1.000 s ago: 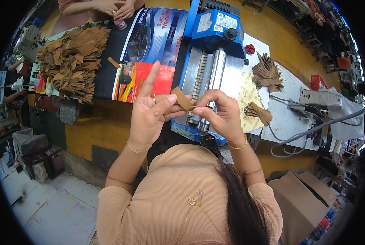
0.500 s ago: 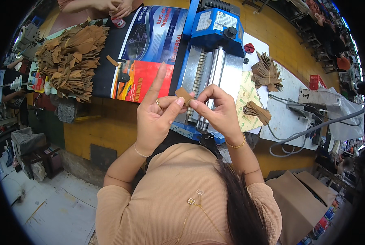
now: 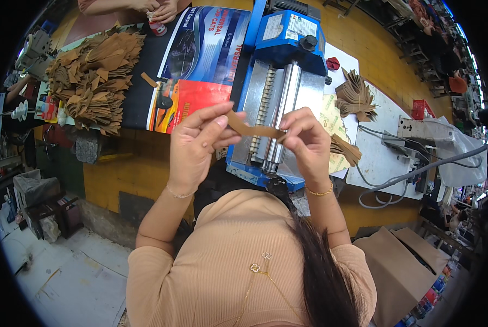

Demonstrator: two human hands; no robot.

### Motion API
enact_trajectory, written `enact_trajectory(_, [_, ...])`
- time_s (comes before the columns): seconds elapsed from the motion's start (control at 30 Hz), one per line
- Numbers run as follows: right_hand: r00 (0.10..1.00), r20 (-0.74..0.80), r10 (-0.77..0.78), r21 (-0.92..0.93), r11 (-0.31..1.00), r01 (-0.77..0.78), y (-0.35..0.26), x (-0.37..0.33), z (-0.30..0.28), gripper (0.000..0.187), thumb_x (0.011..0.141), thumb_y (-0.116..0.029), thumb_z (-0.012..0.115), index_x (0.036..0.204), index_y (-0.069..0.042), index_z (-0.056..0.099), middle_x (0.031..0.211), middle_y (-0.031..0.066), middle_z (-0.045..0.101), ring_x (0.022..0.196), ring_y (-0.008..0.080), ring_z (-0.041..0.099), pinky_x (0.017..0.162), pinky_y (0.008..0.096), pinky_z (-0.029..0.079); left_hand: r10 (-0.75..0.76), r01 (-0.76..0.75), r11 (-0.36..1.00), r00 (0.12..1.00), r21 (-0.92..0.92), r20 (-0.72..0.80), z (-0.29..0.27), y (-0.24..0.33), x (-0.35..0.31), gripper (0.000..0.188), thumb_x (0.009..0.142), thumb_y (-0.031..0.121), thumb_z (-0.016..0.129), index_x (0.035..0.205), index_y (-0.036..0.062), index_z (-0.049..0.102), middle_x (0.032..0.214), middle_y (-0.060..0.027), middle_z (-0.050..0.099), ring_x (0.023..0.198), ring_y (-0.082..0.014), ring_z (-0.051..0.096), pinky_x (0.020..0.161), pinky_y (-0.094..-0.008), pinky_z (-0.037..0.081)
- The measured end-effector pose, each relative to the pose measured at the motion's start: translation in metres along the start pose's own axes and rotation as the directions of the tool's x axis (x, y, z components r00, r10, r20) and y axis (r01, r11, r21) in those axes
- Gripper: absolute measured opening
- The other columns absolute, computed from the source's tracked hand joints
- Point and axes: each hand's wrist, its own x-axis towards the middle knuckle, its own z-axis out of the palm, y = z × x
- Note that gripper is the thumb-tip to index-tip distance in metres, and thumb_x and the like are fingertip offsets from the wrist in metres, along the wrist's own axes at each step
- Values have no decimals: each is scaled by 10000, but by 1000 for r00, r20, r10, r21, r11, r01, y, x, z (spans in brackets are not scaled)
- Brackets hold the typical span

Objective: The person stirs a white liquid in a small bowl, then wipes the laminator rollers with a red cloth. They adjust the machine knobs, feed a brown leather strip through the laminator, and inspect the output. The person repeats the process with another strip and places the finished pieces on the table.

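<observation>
A narrow brown strip [image 3: 253, 131], leather-like, stretches between my two hands and sags slightly in the middle. Its left end is pinched between the thumb and fingers of my left hand [image 3: 197, 139]. My right hand [image 3: 308, 143] grips the other end with thumb and fingertips. Both hands are raised over the front of a blue machine [image 3: 288, 35] with a long shiny roller [image 3: 291, 90] and a ribbed, spring-like rod [image 3: 265, 95] beside it. To the left of my left hand lies a red and blue printed sheet [image 3: 200, 92].
A large heap of brown strips [image 3: 99, 76] covers the table's left part. Strip bundles [image 3: 357, 98] lie right of the machine, near a grey cable [image 3: 386, 191]. One loose strip [image 3: 149, 80] rests on the dark surface. Across the table, another person's hands [image 3: 159, 10] hold a small red-and-white container [image 3: 157, 27].
My hands have moved apart, and the brown strip, earlier bunched between my fingertips, is now drawn out lengthwise. My left index finger has come down from pointing up.
</observation>
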Motion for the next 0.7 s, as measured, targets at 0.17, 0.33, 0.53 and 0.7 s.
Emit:
enact_trajectory(0.17, [929,-156,335,3,941,-338,11,-1,-9,150,924,-185,607,945,-41,568,1005,59,581,951,137,540,857,287,436,554,-507,511,812,695,185,-23,20,2,338,858,-65,558,1187,-13,611,993,-130,691,882,-148,659,807,-269,524])
enact_trajectory(0.33, [903,-189,385,46,922,-384,16,-4,-14,144,954,-153,554,1003,-22,589,1013,61,610,933,147,600,873,296,466,480,-327,-454,694,829,536,-60,57,22,222,793,8,666,1013,34,675,858,-103,655,817,-286,608,770,-378,475])
enact_trajectory(0.53, [899,-242,366,69,930,-361,15,-7,-22,153,933,-152,593,979,-6,591,961,72,630,890,148,604,861,299,479,162,-161,-697,914,698,372,-115,64,62,93,775,109,677,827,32,674,827,-104,625,820,-289,586,780,-400,464])
enact_trajectory(0.7, [895,-276,351,23,933,-359,12,-13,-28,119,950,-124,553,990,-14,579,962,69,612,881,158,600,862,314,486,-215,-181,-488,973,854,83,-134,43,90,155,816,120,628,883,-13,674,787,-150,654,766,-303,635,734,-396,502])
